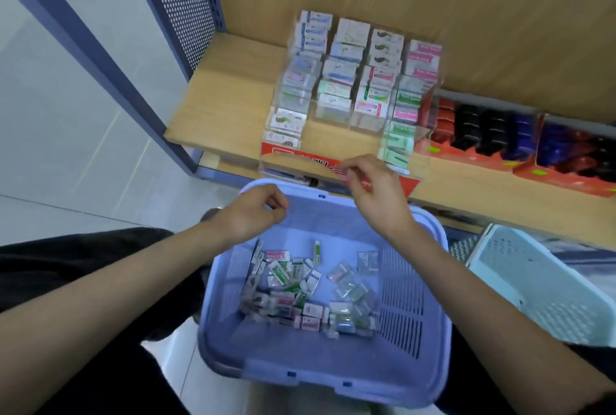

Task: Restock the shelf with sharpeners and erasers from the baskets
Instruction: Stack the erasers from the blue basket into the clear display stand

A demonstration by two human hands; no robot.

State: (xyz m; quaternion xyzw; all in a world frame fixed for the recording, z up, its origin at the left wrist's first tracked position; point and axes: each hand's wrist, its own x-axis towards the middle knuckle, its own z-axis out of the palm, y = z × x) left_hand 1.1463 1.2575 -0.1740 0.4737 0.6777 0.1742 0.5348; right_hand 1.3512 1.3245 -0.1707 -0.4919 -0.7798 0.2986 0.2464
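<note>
Head view: one purple basket (405, 361) holds a loose pile of packaged erasers (301, 286), too many to count. Two hands hover at its 12 o'clock rim. The left hand (253, 214) has its fingers curled and the right hand (376, 194) has its fingers pinched; what they hold cannot be told. One four-column eraser rack (350, 81) stands on the shelf (226, 104), and one white basket (550, 288) sits at 3 o'clock.

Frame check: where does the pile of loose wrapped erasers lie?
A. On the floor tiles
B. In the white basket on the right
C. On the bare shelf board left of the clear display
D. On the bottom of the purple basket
D: the loose erasers lie scattered on the bottom of the purple basket, while the visible part of the white basket shows none.
</note>
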